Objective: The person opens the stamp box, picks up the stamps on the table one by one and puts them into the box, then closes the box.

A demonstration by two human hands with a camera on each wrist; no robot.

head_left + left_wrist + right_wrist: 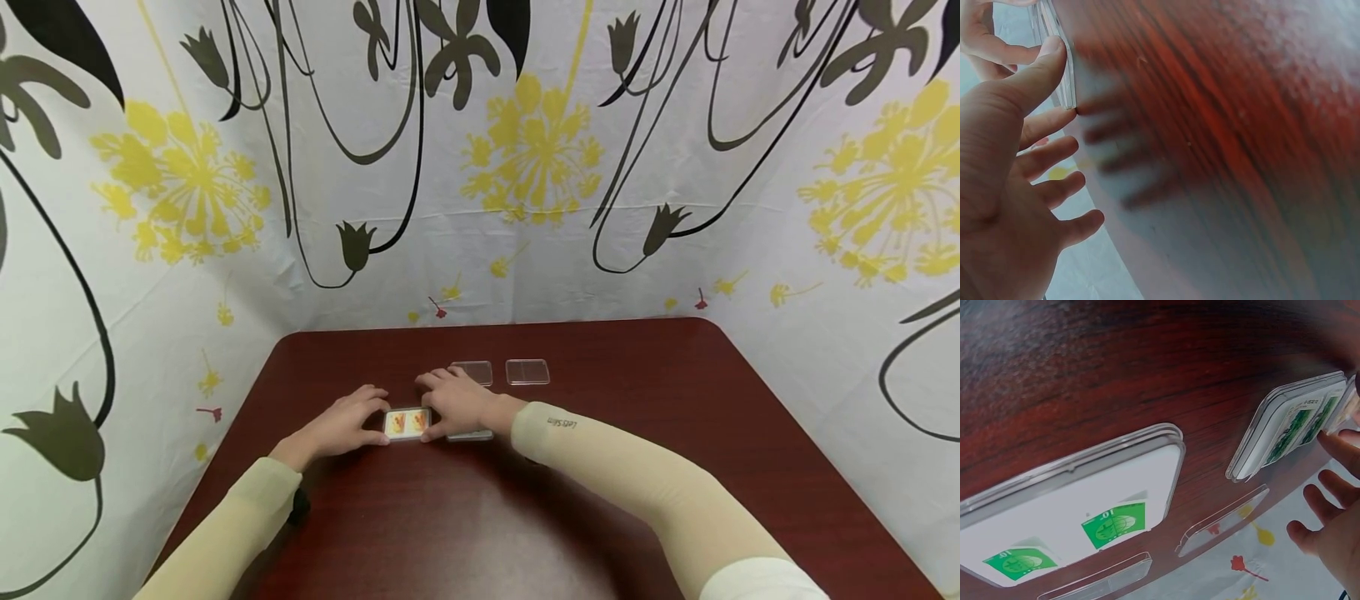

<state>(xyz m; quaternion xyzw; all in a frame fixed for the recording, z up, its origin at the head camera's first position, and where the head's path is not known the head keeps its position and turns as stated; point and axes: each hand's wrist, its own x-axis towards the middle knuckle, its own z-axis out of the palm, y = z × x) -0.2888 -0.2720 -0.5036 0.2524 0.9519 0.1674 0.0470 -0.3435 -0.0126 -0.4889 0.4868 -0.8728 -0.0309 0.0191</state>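
A clear, flat plastic stamp case (407,423) with two orange-toned stamps lies on the table between my hands. My left hand (348,423) holds its left end, thumb on the near edge and index finger at the far corner. In the left wrist view, the same left hand (1016,169) has its other fingers spread apart. My right hand (459,402) holds the case's right end between thumb and fingers. Partly under that hand lies a second stamp case (470,436), whose green landscape stamps (1297,431) show in the right wrist view.
Another case with green globe stamps (1085,519) lies nearest the right wrist camera. Two clear plastic pieces, one partly behind the right hand and one clear piece (528,372) beside it, lie farther back on the dark red table (615,358). Patterned cloth (540,275) surrounds the table.
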